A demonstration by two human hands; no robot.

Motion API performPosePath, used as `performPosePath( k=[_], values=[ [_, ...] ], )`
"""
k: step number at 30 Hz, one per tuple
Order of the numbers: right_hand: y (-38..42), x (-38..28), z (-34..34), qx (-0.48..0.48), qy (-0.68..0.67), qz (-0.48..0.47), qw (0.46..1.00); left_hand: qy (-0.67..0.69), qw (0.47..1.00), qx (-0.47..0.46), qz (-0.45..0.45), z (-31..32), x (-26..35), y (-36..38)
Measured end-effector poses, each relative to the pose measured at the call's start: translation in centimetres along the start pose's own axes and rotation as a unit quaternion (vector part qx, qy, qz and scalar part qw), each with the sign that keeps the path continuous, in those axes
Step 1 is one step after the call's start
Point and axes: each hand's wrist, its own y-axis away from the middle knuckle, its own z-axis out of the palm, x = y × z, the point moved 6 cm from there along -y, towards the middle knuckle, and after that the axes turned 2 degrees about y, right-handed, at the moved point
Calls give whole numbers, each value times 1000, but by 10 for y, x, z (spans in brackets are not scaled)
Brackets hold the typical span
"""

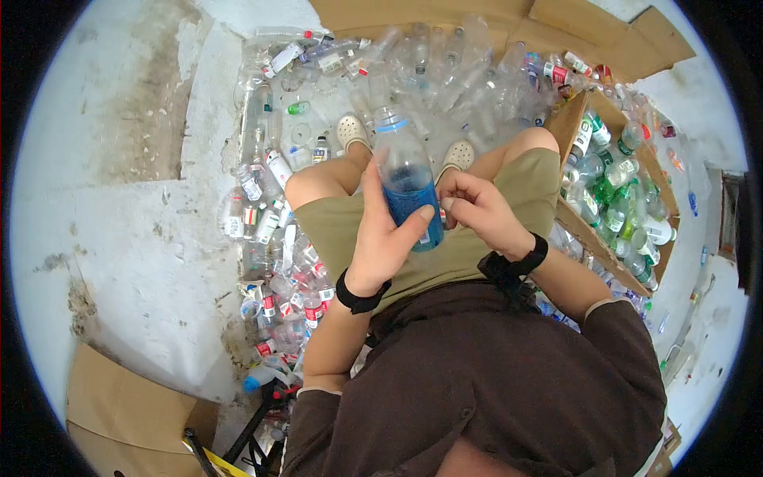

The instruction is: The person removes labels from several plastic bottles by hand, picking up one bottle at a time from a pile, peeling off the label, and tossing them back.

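Note:
A clear plastic bottle [404,163] with a blue label round its lower half is held above my lap. Its neck has a blue ring and points away from me. My left hand [380,230] wraps round the bottle from the left, with the thumb lying across the blue label. Close against the bottle's right side, my right hand [475,207] has its thumb and forefinger pinched together at the label's edge. What lies between those fingertips is too small to make out. Both wrists carry black straps.
Empty plastic bottles [429,63] cover the floor ahead and to the left. At the right stands a cardboard box [584,226] full of green and clear bottles. More cardboard [127,397] lies at the lower left, and a long sheet [493,24] runs along the back.

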Motion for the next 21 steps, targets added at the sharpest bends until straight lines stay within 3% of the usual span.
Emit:
performPosePath(
  k=[4,6,10,15,21],
  values=[
    [0,-12,0,20,63,-54,996,47,999,-13,-9,1,-5,3],
    [-2,-20,2,45,75,-96,992,138,990,-10,-13,1,-5,3],
    [-5,-24,8,20,53,-86,995,140,990,-14,-13,1,-5,3],
    [-5,-13,14,-44,37,-2,998,293,954,-19,-55,4,-14,5],
    [-6,-3,18,-95,51,-21,994,262,963,39,-57,1,-21,5]
  ],
)
